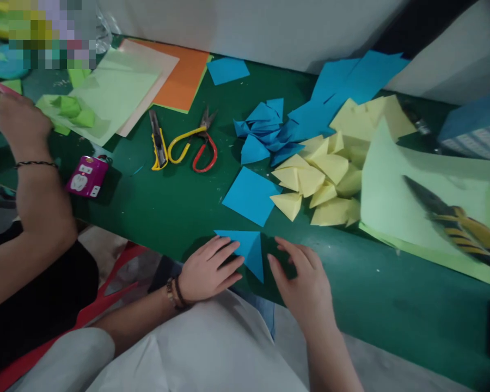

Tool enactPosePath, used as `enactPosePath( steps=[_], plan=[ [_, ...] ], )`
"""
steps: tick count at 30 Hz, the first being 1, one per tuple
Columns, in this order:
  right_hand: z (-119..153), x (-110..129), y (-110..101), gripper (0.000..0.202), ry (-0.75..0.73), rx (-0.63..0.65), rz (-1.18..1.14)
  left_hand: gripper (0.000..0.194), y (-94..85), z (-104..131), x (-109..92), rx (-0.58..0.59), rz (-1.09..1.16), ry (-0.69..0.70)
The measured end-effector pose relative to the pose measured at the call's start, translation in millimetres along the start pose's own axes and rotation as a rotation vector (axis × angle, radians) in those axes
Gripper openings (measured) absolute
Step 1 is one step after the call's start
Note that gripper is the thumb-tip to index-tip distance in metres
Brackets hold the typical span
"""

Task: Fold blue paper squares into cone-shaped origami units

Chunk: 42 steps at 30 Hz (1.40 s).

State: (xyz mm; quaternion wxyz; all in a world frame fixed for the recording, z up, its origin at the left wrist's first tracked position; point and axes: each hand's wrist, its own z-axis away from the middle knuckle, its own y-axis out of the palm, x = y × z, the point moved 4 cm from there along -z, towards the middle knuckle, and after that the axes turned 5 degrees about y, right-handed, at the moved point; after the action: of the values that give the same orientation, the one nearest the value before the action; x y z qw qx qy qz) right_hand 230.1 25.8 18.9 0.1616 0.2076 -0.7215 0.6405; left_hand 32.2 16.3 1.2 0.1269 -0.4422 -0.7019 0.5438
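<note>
A blue sheet of paper folded into a triangle (251,247) lies on the green table near its front edge. My left hand (212,267) rests flat over the triangle's left part, fingers spread, hiding some of it. Just right of the paper is my right hand (304,275), its thumb and fingers apart with nothing between them. A flat blue paper square (251,196) lies beyond the triangle. Farther off sits a pile of folded blue pieces (265,128), and beside it a heap of folded pale yellow pieces (322,174).
Yellow-and-red scissors (204,139) and a yellow cutter (158,142) lie at centre-left, near a purple socket box (87,175). At right, black-and-yellow scissors (457,223) rest on light green sheets (392,190). A co-worker's arm (36,190) reaches in at left. Orange paper (183,76) lies behind.
</note>
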Motion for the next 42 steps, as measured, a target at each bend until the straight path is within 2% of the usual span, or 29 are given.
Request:
enactPosePath(
  steps=[6,14,18,20,23,26,29,32,35,38,42],
  plan=[
    [-14,10,19,0.022,-0.013,0.018,0.012,0.024,-4.3,1,1,-0.059,0.081,0.036],
    [-10,9,19,0.025,0.041,0.076,-0.010,0.018,1.9,2,3,-0.070,0.157,-0.009],
    [-15,14,21,0.029,0.010,0.118,0.013,0.017,2.7,2,3,-0.072,0.188,-0.024],
    [-15,15,22,0.033,-0.008,0.140,0.018,0.014,-0.4,2,4,-0.097,0.208,-0.066],
    [-10,10,23,0.036,0.021,0.167,0.035,0.013,-7.6,2,8,-0.129,0.209,-0.226],
    [-8,7,22,0.039,0.035,0.205,0.041,0.034,-10.7,1,14,-0.052,0.152,-0.381],
    [-32,24,19,0.032,-0.052,0.185,0.040,0.055,-8.1,-3,15,0.044,0.107,-0.437],
    [-81,67,27,0.029,-0.282,0.109,-0.006,0.048,-3.9,-7,10,0.074,0.126,-0.408],
    [-131,112,58,0.038,-0.463,0.231,0.039,0.036,-2.5,-7,4,0.078,0.172,-0.386],
    [-161,132,84,0.040,-0.439,0.323,0.141,0.031,-6.1,0,5,0.062,0.154,-0.426],
    [-167,121,89,0.027,-0.356,0.303,0.174,0.028,-14.0,10,13,0.028,0.132,-0.494]
  ],
)
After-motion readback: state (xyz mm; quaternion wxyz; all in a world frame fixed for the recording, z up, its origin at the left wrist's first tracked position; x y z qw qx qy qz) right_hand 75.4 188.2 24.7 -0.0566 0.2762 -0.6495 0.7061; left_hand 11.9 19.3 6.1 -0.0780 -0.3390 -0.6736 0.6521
